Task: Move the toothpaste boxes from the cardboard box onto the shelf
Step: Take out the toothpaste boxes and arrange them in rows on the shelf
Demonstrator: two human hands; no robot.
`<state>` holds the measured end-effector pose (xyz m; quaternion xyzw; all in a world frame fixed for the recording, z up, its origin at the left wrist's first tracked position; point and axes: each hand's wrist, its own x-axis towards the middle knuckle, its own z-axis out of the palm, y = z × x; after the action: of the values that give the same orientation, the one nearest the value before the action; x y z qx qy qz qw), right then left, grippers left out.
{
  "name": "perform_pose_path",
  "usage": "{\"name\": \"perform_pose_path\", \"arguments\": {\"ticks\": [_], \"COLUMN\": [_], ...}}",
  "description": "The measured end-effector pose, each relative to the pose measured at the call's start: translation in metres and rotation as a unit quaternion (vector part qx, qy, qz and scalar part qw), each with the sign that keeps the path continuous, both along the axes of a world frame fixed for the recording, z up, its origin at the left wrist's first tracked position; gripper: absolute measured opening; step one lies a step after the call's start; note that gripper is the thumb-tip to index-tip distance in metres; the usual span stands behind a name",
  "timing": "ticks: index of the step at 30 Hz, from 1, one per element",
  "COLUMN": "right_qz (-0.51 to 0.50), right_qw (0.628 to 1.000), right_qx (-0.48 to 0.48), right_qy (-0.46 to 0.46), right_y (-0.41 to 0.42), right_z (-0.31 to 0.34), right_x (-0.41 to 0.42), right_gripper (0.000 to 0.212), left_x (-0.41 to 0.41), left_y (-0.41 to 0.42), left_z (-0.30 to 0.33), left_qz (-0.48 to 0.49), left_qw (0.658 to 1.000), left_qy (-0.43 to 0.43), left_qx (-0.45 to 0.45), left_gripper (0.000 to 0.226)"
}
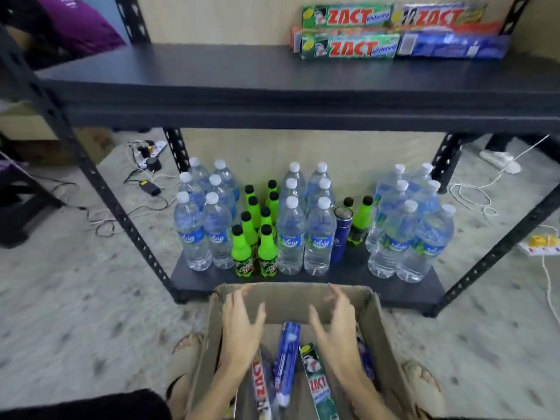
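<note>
Toothpaste boxes (286,363) lie loose in the cardboard box (375,322), while four already sit stacked at the shelf's (212,74) right rear corner. We hold our left hand (241,325) and right hand (335,324) above them, each grip spread apart, holding nothing. Next we judge a reach down for another box.

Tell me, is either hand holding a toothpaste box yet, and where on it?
Nothing is held. The left hand and right hand hover open over the cardboard box, above the blue toothpaste box.
</note>
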<state>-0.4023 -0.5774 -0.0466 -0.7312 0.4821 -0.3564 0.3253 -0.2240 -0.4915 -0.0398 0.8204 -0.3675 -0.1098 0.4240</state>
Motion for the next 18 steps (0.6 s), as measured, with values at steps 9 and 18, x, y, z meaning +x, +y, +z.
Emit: {"name": "perform_pose_path", "arguments": {"ticks": [9, 18], "right_qz": [0.008, 0.120], "right_qw": [0.972, 0.914], "right_qx": [0.202, 0.331], "right_qy": [0.122, 0.203], "right_y": [0.041, 0.068], "right_z": [-0.106, -0.161], "right_x": [0.013, 0.038], "right_gripper": [0.059, 0.084], "left_x": [0.002, -0.011], "left_y": [0.047, 0.048], "left_z": [-0.117, -0.147], "left_qz": [0.056, 0.091], "left_qw": [0.966, 0.944], "left_qy": [0.119, 0.008], "left_qx": [0.225, 0.317], "left_gripper": [0.044, 0.061]}}
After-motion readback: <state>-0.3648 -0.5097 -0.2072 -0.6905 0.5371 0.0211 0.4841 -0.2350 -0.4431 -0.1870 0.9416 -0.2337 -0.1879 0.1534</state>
